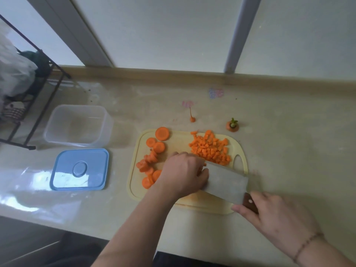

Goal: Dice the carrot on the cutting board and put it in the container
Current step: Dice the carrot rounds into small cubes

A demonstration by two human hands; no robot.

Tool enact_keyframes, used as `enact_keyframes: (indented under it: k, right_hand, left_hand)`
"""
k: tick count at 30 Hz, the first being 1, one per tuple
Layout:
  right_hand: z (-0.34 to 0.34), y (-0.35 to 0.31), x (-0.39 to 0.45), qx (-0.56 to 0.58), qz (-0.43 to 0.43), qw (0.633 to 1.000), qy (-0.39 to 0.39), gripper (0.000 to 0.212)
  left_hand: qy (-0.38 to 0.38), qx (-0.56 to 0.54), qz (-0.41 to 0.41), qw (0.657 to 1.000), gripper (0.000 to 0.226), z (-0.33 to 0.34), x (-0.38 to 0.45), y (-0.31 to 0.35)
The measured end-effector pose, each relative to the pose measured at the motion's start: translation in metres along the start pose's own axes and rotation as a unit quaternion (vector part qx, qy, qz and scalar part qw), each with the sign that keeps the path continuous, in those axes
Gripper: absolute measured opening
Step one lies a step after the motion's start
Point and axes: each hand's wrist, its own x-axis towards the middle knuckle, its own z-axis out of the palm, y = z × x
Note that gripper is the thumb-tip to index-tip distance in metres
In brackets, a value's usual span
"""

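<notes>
knife [226, 185] blade was dull grey metal, handle brown wood. cutting board [185, 204] was smooth yellow plastic. container [78, 126] was see-through plastic. blue lid [80, 169] and counter [96, 205] were shiny.

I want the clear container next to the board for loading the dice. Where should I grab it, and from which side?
Take the clear container by its near-right rim, pinching over the wall from above. It stands upright and open, lid off in front of it, so the rim is free. That corner is closest to the cutting board; the rack likely crowds its left side.
</notes>
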Motion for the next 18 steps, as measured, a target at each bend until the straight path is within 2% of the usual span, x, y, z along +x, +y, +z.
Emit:
enact_keyframes:
  k: [6,10,12,15,17,18]
  right_hand:
    - [-0.006,-0.003,0.001,-0.001,0.01,0.999,0.043,0.096]
    - [-0.004,0.0,0.0,-0.017,0.031,0.999,-0.025,0.087]
    - [-0.003,-0.003,-0.004,-0.005,-0.002,0.999,0.032,0.091]
    - [-0.002,-0.002,-0.007,0.036,0.037,0.998,0.022,0.09]
    - [-0.002,-0.001,-0.011,0.144,0.057,0.988,0.008,0.084]
    - [-0.001,-0.001,-0.013,0.213,0.062,0.975,-0.014,0.085]
  left_hand:
    - [0.021,0.018,-0.022,0.999,0.029,0.002,0.015,-0.001]
    - [0.049,0.026,-0.04,0.998,0.025,0.004,0.021,-0.002]
    - [0.109,0.007,-0.057,0.992,0.026,0.003,0.019,-0.005]
    - [0.249,-0.124,-0.077,0.957,0.017,-0.007,0.004,-0.014]
    - [0.341,-0.161,-0.1,0.921,0.008,-0.013,-0.015,-0.019]
    - [0.363,-0.16,-0.108,0.912,0.006,-0.011,-0.025,-0.022]
